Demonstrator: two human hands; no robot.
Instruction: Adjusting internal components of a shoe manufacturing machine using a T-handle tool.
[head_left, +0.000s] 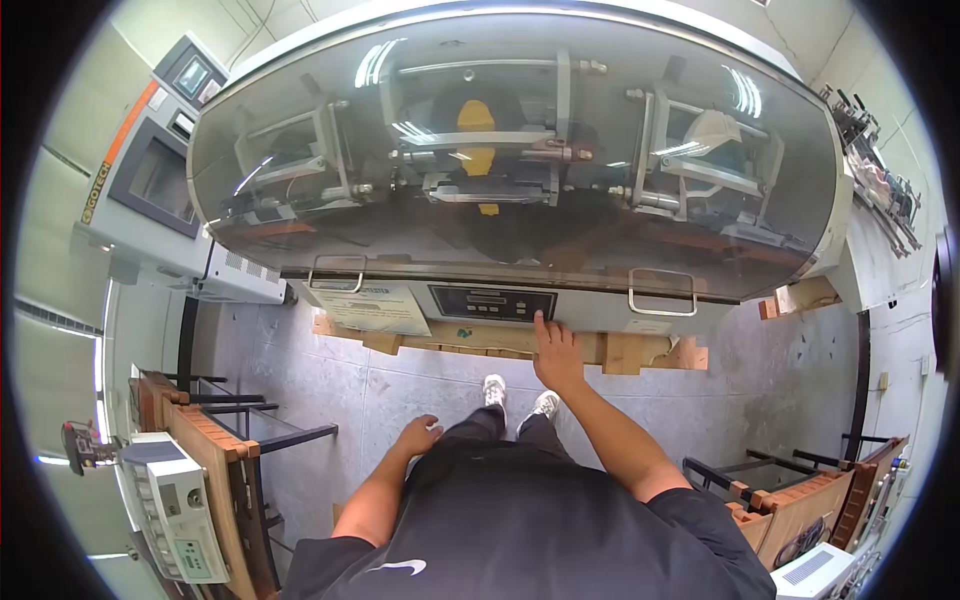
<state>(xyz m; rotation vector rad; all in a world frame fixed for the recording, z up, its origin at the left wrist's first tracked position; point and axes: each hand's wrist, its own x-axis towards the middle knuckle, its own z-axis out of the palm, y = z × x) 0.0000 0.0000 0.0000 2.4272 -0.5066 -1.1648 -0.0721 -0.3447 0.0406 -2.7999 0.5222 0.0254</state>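
A large test machine (pixel 720 252) with a curved clear cover stands in front of me. My right hand (pixel 557 355) reaches to its dark control panel (pixel 480 304), and the stretched index fingertip touches the panel's right end, by a button. Nothing is held in that hand; the other fingers are loosely bent. My left hand (pixel 420 434) hangs beside my hip, empty, with its fingers loosely apart. Behind the cover sit metal clamp frames (pixel 475 140), a yellow sole-shaped piece (pixel 478 115) in the middle one and a pale piece (pixel 712 130) in the right one.
Metal handles (pixel 662 310) jut from the machine's lower front edge. Wooden pallet boards (pixel 490 341) lie under it. A grey cabinet machine (pixel 155 185) stands at left. Wooden tables (pixel 215 432) with black legs flank me, one carrying a white bench device (pixel 175 510). Grey floor surrounds my shoes.
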